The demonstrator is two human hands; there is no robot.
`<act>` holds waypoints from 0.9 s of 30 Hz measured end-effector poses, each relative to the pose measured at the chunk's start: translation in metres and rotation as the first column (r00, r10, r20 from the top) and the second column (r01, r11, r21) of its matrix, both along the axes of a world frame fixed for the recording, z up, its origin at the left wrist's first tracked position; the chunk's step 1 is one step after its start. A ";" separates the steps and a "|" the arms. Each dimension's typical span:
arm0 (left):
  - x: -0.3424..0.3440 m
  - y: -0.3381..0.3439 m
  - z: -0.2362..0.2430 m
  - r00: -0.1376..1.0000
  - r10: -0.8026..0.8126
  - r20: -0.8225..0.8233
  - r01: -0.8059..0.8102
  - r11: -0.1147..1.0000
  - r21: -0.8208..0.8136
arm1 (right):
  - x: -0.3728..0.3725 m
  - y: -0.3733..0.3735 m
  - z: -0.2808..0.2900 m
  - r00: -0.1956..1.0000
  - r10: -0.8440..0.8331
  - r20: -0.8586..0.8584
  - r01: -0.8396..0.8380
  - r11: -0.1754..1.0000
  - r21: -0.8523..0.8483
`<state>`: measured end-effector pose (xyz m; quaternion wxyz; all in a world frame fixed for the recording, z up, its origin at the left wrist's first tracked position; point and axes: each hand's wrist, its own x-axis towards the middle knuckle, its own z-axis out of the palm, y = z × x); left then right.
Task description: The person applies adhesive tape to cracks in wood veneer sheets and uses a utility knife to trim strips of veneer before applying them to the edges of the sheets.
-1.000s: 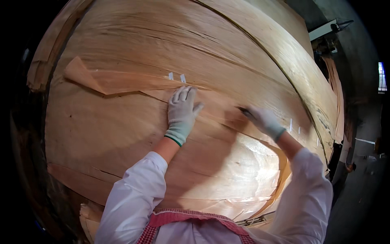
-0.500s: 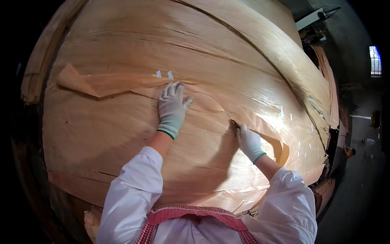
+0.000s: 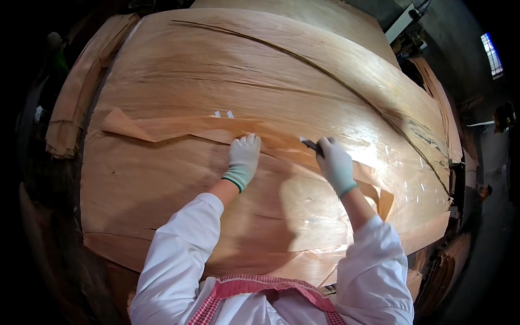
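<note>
A thin, orange-brown strip of wood veneer lies loose across a broad veneer sheet. Its left end is folded up and its right end curls. My left hand, in a pale glove with a green cuff, has its fingers curled closed on the strip's near edge. In my gloved right hand is a dark-handled utility knife, its blade pointing up and left over the strip. Two small white tape pieces sit just beyond the strip.
A long, thin dark strip runs diagonally over the far part of the sheet. Stacked veneer pieces stand along the left edge, with more veneer at the lower right. Small white tape bits dot the right side.
My left hand has gone from lying spread on the veneer to closing on the strip's edge. My right hand has moved the knife away from me, up to the strip. The view has shifted.
</note>
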<state>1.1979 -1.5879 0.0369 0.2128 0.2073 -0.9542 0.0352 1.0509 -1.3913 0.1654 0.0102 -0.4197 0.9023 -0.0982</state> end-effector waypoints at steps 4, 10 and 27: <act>-0.004 0.012 0.017 0.977 -0.016 0.212 -0.001 0.997 0.079 | 0.060 0.024 0.069 0.998 0.028 0.061 -0.020 0.991 -0.129; -0.025 0.020 0.046 0.805 0.060 0.590 -0.244 0.940 0.237 | 0.086 0.022 0.076 0.995 0.101 -0.006 -0.100 0.969 -0.225; 0.228 0.251 0.228 0.597 -0.765 -0.240 0.786 0.500 0.364 | 0.183 0.845 0.348 -0.125 -0.482 -0.867 0.651 0.619 -0.439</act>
